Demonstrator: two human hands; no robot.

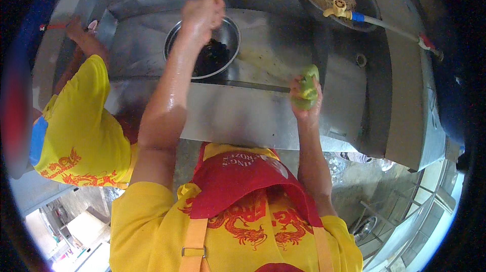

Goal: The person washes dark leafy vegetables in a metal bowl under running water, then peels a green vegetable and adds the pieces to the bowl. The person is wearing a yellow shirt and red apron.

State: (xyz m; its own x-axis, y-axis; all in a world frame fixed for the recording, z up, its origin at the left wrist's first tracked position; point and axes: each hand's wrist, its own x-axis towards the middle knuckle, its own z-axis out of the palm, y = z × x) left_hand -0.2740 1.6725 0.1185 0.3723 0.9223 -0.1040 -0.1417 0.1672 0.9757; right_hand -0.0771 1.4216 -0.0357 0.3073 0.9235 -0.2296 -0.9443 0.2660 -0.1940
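My right hand point(306, 105) is closed around a light-green, soft-looking thing point(307, 87) with rounded folds, possibly a vegetable or a sponge; its kind is unclear. It is held above the front edge of the steel sink point(268, 34). Farther left, my wet left hand point(205, 11) is raised over a round metal bowl point(234, 56). Motion blurs its fingers, so their grip cannot be made out, and nothing shows in them. Inside the bowl lies a dark, clumped mass point(215, 54), partly hidden by my left forearm.
A large basin point(372, 6) with pale brown, stringy contents stands at the far right. Beside it juts a yellow tap point(338, 8) on a pale pipe. At left, a co-worker in a yellow shirt point(91, 130) reaches into the sink's left end. A round drain fitting point(361, 60) sits at right.
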